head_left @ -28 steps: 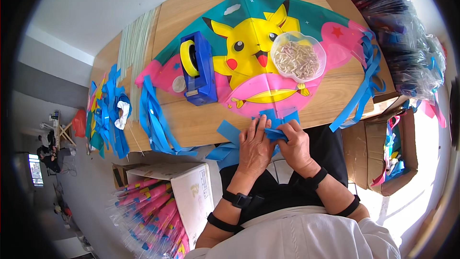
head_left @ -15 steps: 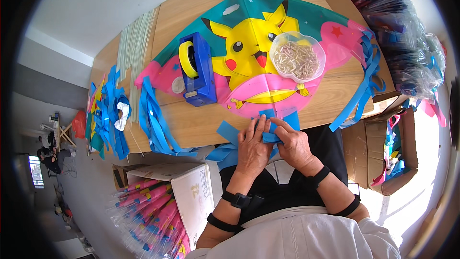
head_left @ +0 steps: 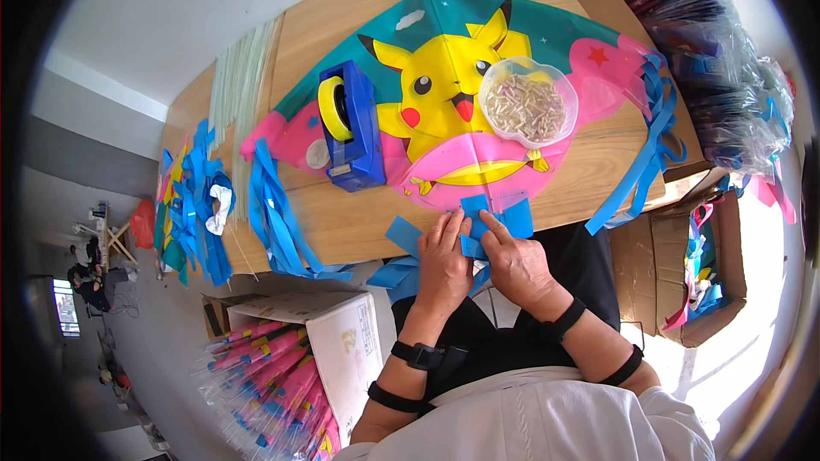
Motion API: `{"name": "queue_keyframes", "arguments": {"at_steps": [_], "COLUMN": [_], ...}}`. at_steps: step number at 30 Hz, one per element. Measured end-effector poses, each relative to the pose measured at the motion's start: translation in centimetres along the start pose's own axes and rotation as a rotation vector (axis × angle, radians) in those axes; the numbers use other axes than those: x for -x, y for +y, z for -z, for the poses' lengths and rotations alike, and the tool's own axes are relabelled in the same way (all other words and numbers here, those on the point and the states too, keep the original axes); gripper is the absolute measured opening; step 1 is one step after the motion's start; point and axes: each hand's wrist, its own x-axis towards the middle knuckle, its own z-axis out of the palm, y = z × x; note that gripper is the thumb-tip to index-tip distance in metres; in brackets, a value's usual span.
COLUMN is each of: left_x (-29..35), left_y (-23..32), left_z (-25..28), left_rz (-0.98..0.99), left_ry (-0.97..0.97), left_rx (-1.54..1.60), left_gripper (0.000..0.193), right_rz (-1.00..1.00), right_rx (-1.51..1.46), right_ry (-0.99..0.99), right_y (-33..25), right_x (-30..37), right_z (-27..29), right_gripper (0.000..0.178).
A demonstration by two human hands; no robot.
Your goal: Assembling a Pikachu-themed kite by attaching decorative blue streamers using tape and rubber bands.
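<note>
Here, at the near edge of the bench (head_left: 342, 220), two hands are meeting over a flat blue strip (head_left: 472, 246). A short piece of it is showing in the narrow gap between the hands, just below the fingertips, while more blue material is spreading beyond the fingertips toward the lower point of a printed kite-shaped sheet (head_left: 453, 85). The left hand (head_left: 444, 266) is lying palm down, its fingers nearly straight and side by side, their tips touching the blue from the left. The right hand (head_left: 519, 265) is slanting in from the other side, its index finger reaching forward onto the blue and the remaining fingers bending, partly hidden. Whether either hand is pinching the strip from beneath, I am unable to tell, since the undersides are not showing. Loose blue pieces (head_left: 398, 277) are jutting out beside the left hand, over the bench edge. Farther up, a blue tape dispenser (head_left: 366, 128) is standing on the sheet's left part, and a clear flower-shaped tub (head_left: 571, 121) is sitting on its right part, holding many small pale tubes (head_left: 525, 107).
</note>
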Motion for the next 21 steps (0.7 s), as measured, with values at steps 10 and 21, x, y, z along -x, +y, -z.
{"name": "queue_keyframes", "arguments": {"at_steps": [10, 21], "left_x": [-5.2, -9.5], "left_y": [-7.0, -12.8], "left_z": [10.4, 11.9], "left_rz": [0.365, 0.913], "left_ry": [0.6, 0.191], "left_rx": [0.072, 0.644], "left_gripper": [0.022, 0.013], "right_rz": [0.011, 0.029], "right_rx": [0.065, 0.066], "right_ry": [-0.034, 0.005], "right_y": [-0.3, -0.4], "right_x": [-0.1, 0.1], "right_z": [-0.2, -0.5], "right_gripper": [0.028, 0.03]}}
